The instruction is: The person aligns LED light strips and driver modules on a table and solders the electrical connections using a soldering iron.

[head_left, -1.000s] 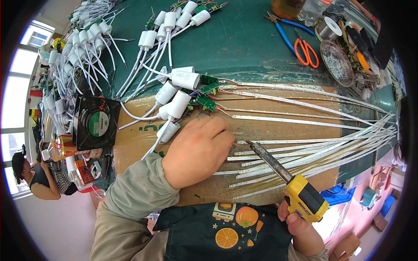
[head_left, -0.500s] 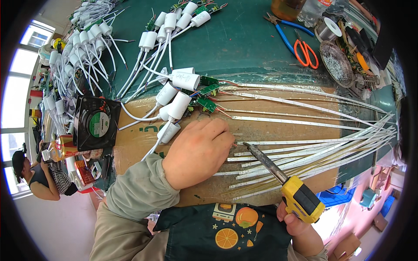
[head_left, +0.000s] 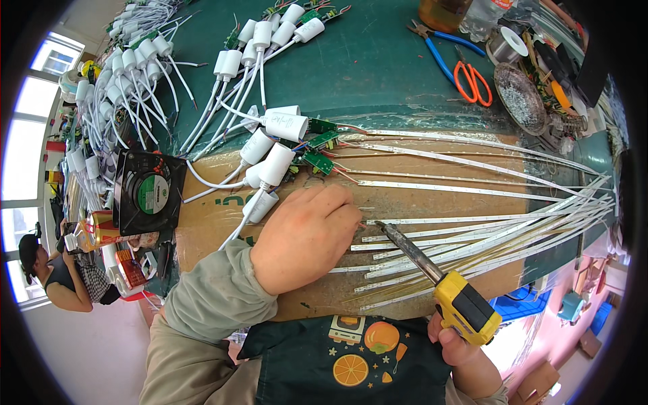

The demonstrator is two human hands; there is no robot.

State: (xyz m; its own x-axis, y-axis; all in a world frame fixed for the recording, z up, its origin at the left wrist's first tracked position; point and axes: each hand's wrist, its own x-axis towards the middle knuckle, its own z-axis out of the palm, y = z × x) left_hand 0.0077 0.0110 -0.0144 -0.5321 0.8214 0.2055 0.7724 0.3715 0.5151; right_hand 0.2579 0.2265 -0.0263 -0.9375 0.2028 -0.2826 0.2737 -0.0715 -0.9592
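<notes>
**Your right hand (head_left: 460, 347) holds a soldering iron (head_left: 447, 287) at the end of a white strip (head_left: 432, 221)**

At a green-topped table (head_left: 378, 74), you grip the iron's yellow-and-black handle, thumb and fingers closed around it, near and to the right. Its dark tip points far and left, right at the left end of the strip; whether the two touch cannot be told. The strip runs rightward over a brown sheet (head_left: 324, 297), its left end just beside your left hand (head_left: 307, 236).

That hand is curled palm-down, knuckles up. Its fingertips are hidden, so you cannot be shown pinching anything, though a thin reddish wire emerges beside it, by the strip's end.

Nearer you, more strips (head_left: 418, 241) fan out and gather to the right. On the far side, others are wired to green circuit boards (head_left: 318, 162), beside white cylinders (head_left: 277, 165) with pale cables. A black fan (head_left: 150, 192) stands to the left. Far right lie blue-handled pliers (head_left: 442, 57) and orange-handled scissors (head_left: 474, 84), near a spool (head_left: 509, 46) of wire.
</notes>
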